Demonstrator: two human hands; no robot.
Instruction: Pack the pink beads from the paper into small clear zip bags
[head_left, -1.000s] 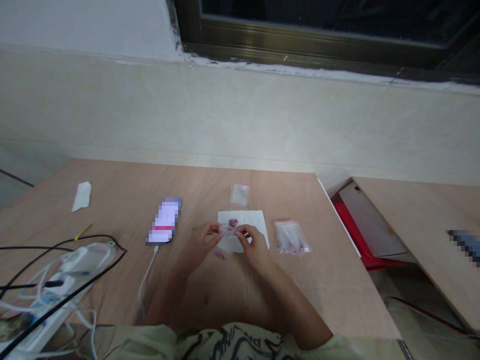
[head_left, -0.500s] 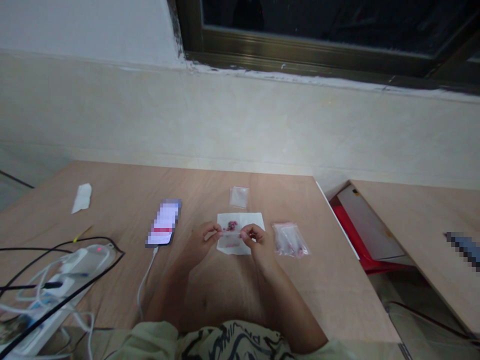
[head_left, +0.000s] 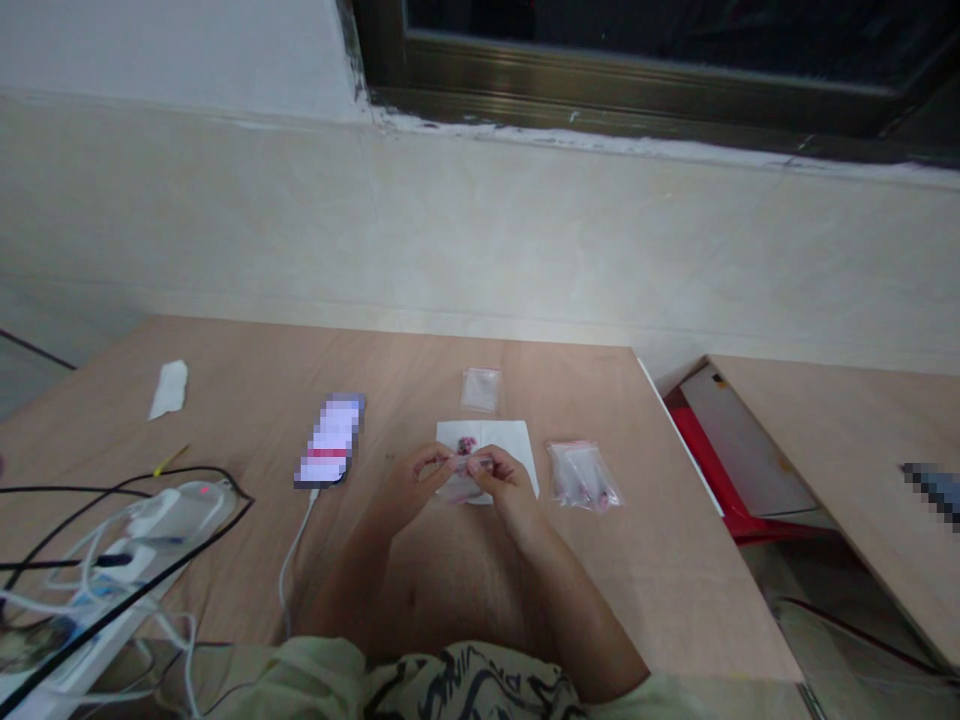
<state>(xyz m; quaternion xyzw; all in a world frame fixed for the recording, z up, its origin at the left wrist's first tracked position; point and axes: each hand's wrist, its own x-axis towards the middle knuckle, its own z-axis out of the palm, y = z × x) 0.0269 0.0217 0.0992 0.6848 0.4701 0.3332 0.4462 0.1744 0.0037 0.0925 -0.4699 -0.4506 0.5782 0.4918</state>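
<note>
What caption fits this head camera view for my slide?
The left hand and right hand pinch a small translucent item above a white paper sheet on a plywood table.

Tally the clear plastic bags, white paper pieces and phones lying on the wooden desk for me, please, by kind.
Clear plastic bags: 2
White paper pieces: 2
Phones: 1
Total: 5

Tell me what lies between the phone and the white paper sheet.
The person's left hand lies over that stretch of wooden desk, in the head view.
</note>
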